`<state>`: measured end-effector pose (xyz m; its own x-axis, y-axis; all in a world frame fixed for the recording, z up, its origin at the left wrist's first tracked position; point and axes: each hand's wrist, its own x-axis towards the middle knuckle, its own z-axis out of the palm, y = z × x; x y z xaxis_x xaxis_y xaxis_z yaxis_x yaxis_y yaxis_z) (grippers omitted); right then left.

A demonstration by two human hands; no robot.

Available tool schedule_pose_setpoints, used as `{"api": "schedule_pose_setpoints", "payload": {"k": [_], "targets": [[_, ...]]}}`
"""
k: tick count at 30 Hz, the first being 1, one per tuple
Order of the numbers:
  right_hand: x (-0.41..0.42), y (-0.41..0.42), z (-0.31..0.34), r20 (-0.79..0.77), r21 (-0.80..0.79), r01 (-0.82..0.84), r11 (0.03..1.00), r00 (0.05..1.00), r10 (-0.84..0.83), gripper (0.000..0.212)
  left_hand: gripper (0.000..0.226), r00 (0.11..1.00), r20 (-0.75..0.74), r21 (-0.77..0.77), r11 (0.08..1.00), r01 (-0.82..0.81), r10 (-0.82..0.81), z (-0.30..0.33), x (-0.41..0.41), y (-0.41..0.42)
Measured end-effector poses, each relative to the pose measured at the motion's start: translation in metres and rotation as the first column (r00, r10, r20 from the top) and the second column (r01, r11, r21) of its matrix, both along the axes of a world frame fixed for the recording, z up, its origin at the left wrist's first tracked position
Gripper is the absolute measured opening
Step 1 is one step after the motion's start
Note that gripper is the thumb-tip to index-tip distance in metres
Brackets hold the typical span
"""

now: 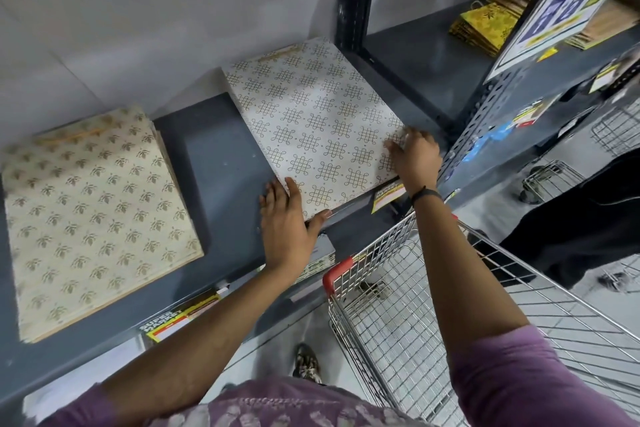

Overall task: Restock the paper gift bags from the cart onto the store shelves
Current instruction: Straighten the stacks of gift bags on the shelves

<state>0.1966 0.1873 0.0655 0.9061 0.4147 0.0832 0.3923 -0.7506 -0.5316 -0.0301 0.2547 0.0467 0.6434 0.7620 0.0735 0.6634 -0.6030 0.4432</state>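
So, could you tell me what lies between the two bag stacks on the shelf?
Only bare shelf between the leaf stack and knot stack, per the head view.

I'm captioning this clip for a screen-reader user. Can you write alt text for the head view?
Both hands, left hand and right hand, press on the near corners of a white patterned bag stack on a grey shelf. A cream bag stack lies to its left, and a wire cart stands below.

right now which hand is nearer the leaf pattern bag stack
Left. The left hand is at the white bags' near-left corner, toward the leaf-pattern stack; the right hand is at their far-right edge.
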Motion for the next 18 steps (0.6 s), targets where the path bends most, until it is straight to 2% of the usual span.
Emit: {"api": "schedule_pose_setpoints", "payload": {"k": [12, 18], "targets": [[0.001, 0.004, -0.004, -0.011, 0.007, 0.019, 1.0, 1.0, -0.019, 0.051, 0.082, 0.999, -0.041, 0.031, 1.0, -0.005, 0.007, 0.0, 0.001, -0.004], [-0.034, 0.012, -0.01, 0.105, -0.11, -0.002, 0.994, 0.994, 0.013, 0.05, 0.066, 0.992, -0.088, 0.094, 0.991, 0.093, -0.085, -0.001, -0.01, 0.0]]}}
